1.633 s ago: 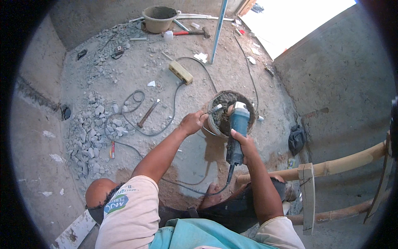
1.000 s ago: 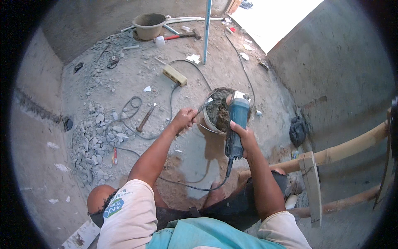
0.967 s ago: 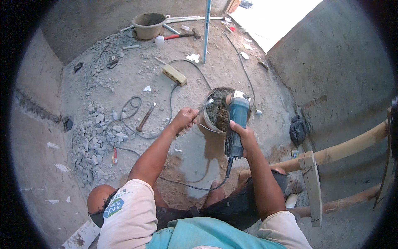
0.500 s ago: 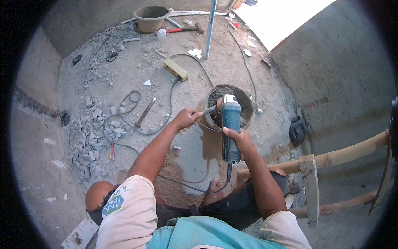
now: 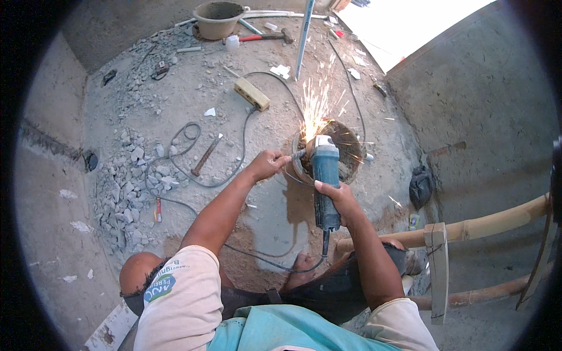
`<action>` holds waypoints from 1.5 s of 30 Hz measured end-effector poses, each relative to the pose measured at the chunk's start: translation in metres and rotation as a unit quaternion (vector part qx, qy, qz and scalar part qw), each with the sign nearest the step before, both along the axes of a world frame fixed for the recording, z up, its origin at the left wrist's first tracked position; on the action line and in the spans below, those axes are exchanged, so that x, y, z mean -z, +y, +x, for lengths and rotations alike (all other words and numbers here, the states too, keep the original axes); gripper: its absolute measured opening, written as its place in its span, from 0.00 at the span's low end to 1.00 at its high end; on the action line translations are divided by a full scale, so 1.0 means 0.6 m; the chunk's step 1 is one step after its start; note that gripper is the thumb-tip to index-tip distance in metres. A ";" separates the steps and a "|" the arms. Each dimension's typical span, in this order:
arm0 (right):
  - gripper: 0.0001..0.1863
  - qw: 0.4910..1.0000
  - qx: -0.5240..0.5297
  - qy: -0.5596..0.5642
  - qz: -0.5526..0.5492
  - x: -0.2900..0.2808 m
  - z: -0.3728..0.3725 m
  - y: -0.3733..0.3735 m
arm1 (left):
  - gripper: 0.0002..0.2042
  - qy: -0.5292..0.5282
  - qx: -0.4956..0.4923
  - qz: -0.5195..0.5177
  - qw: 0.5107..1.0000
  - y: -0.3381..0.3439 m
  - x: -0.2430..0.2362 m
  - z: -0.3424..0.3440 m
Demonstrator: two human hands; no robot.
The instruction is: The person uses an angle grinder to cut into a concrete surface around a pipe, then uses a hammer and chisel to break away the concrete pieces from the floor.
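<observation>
My right hand (image 5: 338,200) is wrapped round the teal body of an angle grinder (image 5: 326,169). The grinder's silver head lies over a round bucket (image 5: 349,174) with grey mortar-like material inside. My left hand (image 5: 271,164) is closed on a short metal bar (image 5: 298,155), whose far end meets the grinder's disc at the bucket's left side. A bright spray of sparks (image 5: 316,111) flies from that contact, mostly away from me. The disc itself is largely hidden behind the head. A dark power cord (image 5: 324,248) leaves the grinder's rear and curves left past my bare foot.
A beige socket block (image 5: 252,95) lies ahead with its cord looped on the floor. Left are broken rubble (image 5: 126,202) and a rusty metal rod (image 5: 206,155). Farther off are a red-handled hammer (image 5: 263,37), a basin (image 5: 218,20) and an upright blue pipe (image 5: 304,41). Bamboo poles (image 5: 497,219) stand right.
Sparks have appeared where the metal bar meets the grinder's disc; none showed before. Both hands keep their grips and hardly shift, while the whole view has moved slightly.
</observation>
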State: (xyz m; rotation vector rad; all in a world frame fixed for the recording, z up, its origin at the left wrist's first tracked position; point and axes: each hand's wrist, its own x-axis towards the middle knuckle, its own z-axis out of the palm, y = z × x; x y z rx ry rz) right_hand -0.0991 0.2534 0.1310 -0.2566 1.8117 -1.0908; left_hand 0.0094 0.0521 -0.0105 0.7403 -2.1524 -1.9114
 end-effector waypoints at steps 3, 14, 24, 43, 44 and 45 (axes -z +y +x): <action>0.26 1.000 -0.002 -0.003 0.001 0.002 0.000 -0.001 | 0.17 0.008 0.001 -0.005 1.000 -0.002 0.014 -0.002; 0.24 1.000 0.010 -0.012 0.007 -0.003 -0.002 -0.001 | 0.16 0.022 -0.012 -0.041 0.999 -0.003 0.020 -0.002; 0.22 1.000 0.003 -0.003 -0.007 -0.004 0.000 0.003 | 0.16 -0.013 -0.019 0.022 0.999 0.007 -0.006 0.000; 0.22 0.998 0.048 0.003 -0.030 -0.004 -0.011 0.013 | 0.18 -0.007 -0.024 -0.004 1.000 0.008 0.002 -0.003; 0.23 0.999 0.044 -0.004 -0.028 -0.004 -0.011 0.012 | 0.18 -0.006 -0.019 -0.004 1.000 0.005 0.006 -0.003; 0.23 0.999 0.042 -0.005 -0.023 -0.004 -0.009 0.010 | 0.18 -0.004 -0.015 -0.004 1.000 0.004 0.009 -0.002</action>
